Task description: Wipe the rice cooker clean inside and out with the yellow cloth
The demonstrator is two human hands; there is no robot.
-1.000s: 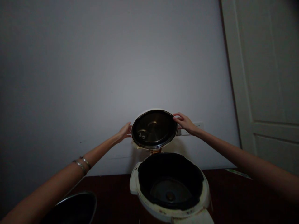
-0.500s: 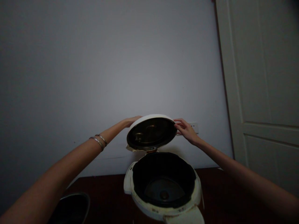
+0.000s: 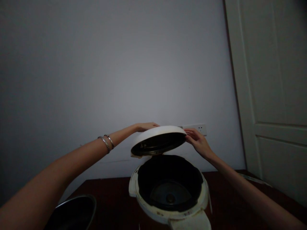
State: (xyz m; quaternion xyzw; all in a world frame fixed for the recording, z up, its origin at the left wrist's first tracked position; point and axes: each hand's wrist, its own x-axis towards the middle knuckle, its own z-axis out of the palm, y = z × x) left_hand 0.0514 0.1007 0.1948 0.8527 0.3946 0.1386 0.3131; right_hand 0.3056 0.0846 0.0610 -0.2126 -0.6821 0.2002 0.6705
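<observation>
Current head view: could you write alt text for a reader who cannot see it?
A person's right grip holds the raised, tilted lid of a white cooker; the left grip is partly hidden behind the lid. A dark vessel shows lower left.

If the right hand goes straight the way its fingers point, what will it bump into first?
The white, rounded lid with the dark underside. The bare right hand points at the lid's edge and seems to touch it there, though depth is hard to judge in this dim picture.
</observation>
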